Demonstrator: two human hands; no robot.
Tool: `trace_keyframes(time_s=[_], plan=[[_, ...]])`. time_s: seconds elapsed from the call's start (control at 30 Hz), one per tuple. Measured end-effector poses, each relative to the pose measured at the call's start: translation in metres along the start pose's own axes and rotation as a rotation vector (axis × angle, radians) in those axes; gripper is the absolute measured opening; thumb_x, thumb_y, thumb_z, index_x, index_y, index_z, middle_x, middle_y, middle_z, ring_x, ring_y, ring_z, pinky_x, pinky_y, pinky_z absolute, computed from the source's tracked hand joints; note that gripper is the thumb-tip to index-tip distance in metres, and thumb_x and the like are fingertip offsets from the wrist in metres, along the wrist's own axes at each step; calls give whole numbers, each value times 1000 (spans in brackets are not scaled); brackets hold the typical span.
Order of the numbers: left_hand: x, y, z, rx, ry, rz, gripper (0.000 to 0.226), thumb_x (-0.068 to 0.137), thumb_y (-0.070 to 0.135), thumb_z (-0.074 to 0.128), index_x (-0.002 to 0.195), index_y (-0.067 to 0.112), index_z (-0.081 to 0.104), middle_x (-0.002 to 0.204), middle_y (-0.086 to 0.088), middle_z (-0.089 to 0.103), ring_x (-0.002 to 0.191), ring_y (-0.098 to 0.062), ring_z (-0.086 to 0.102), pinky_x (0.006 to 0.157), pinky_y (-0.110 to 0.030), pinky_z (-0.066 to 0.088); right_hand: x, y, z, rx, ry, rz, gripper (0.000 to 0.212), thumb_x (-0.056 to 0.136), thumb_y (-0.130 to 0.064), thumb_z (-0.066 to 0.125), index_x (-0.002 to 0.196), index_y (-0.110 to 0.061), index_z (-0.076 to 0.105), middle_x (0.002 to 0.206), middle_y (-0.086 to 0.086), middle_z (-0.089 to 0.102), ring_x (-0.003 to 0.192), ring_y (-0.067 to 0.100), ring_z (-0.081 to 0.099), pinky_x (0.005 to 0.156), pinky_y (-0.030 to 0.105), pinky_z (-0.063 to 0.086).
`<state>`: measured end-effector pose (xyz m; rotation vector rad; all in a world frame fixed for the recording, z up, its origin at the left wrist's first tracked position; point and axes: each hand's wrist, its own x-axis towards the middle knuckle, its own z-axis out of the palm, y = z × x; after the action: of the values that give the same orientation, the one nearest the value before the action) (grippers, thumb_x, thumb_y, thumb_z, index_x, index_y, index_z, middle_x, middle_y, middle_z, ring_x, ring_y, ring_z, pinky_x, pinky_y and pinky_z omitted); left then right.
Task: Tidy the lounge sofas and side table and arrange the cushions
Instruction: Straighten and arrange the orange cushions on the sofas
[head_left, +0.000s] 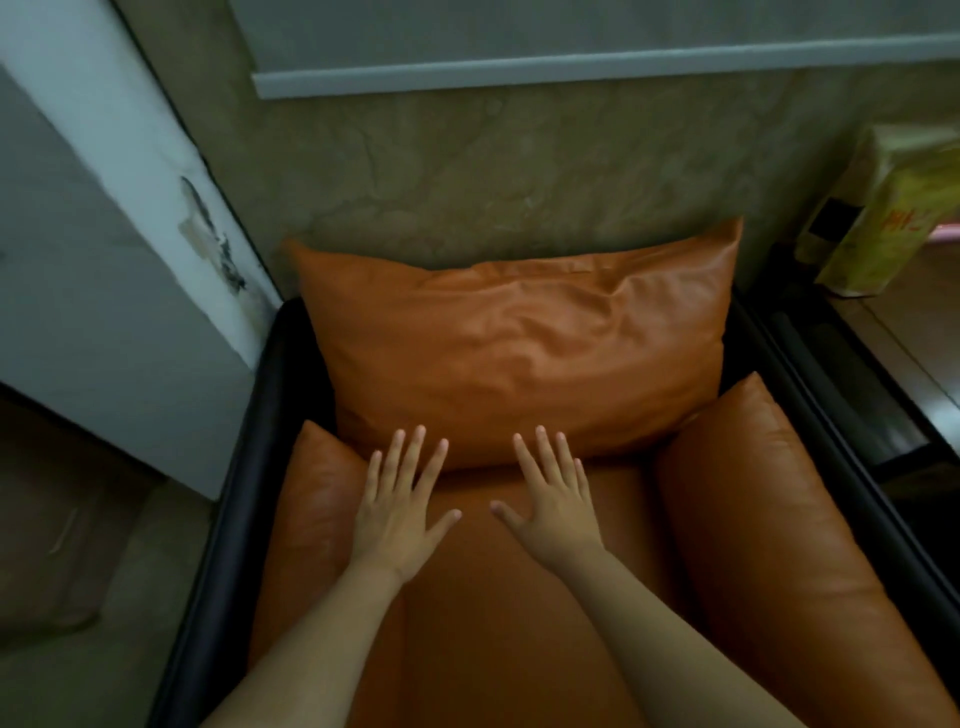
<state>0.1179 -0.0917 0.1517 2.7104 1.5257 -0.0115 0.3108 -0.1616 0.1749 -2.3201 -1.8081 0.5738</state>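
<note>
An orange leather back cushion (514, 343) leans upright against the wall at the rear of a single sofa with a black frame (244, 467). Orange arm cushions lie along the left side (317, 499) and the right side (769, 519), with the orange seat cushion (498, 613) between them. My left hand (402, 506) and my right hand (550, 499) are both flat with fingers spread and straight. Their fingertips reach the lower edge of the back cushion while the palms are over the seat. Neither hand holds anything.
A yellow tissue pack (883, 218) stands on a dark side table (852, 374) to the right of the sofa. A white wall corner with peeling paint (156, 218) juts in at the left. A brownish cushion (47, 535) lies on another seat at lower left.
</note>
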Motion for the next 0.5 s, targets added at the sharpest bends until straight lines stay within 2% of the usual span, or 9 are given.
trace_keyframes(time_s=[0.1, 0.2, 0.27, 0.3, 0.4, 0.47, 0.5], plan=[[-28, -18, -3, -57, -8, -80, 84, 84, 65, 36, 153, 25, 12, 159, -10, 20, 146, -27, 12, 116, -43, 2, -22, -28, 13, 16, -21, -17, 82, 92, -65, 38, 151, -36, -13, 154, -8, -29, 142, 17, -31, 114, 34, -15], [-52, -35, -3, -141, 29, -243, 91, 87, 62, 47, 153, 29, -4, 162, -8, 3, 148, -25, -4, 117, -45, -3, -36, -53, 27, 64, -50, -28, 84, 89, -71, 34, 151, -37, -11, 157, -8, -24, 143, 16, -29, 116, 35, -12], [-69, -44, -2, -238, -45, -444, 96, 88, 64, 47, 150, 26, -16, 162, -6, -12, 148, -26, -13, 118, -48, -4, -45, -72, 40, 122, -92, -26, 94, 75, -83, 19, 151, -37, -9, 159, -8, -21, 141, 13, -29, 118, 37, -9], [-78, -48, -1, -281, -79, -543, 99, 87, 66, 47, 151, 24, -16, 161, -7, -15, 148, -27, -14, 118, -49, -3, -49, -80, 48, 163, -108, -26, 102, 65, -88, 9, 152, -36, -7, 159, -9, -20, 140, 11, -29, 118, 37, -7], [-102, -61, 5, -347, -140, -658, 100, 86, 67, 48, 152, 24, -13, 161, -6, -17, 148, -27, -11, 117, -51, 4, -64, -102, 74, 262, -181, -40, 124, 47, -98, -7, 152, -33, -7, 156, -11, -22, 142, 12, -26, 120, 40, -4], [-114, -66, 10, -449, -149, -720, 101, 85, 62, 55, 153, 25, -10, 161, -5, -13, 148, -28, -5, 116, -54, 11, -72, -111, 86, 307, -271, -22, 132, 40, -102, -2, 152, -32, -9, 158, -9, -20, 143, 12, -23, 121, 43, -1], [-119, -67, 12, -543, -147, -790, 103, 83, 58, 60, 153, 26, -7, 162, -5, -9, 148, -29, 0, 114, -56, 15, -76, -115, 91, 344, -340, 0, 136, 38, -103, 7, 152, -33, -11, 160, -6, -18, 145, 15, -21, 121, 44, 0]])
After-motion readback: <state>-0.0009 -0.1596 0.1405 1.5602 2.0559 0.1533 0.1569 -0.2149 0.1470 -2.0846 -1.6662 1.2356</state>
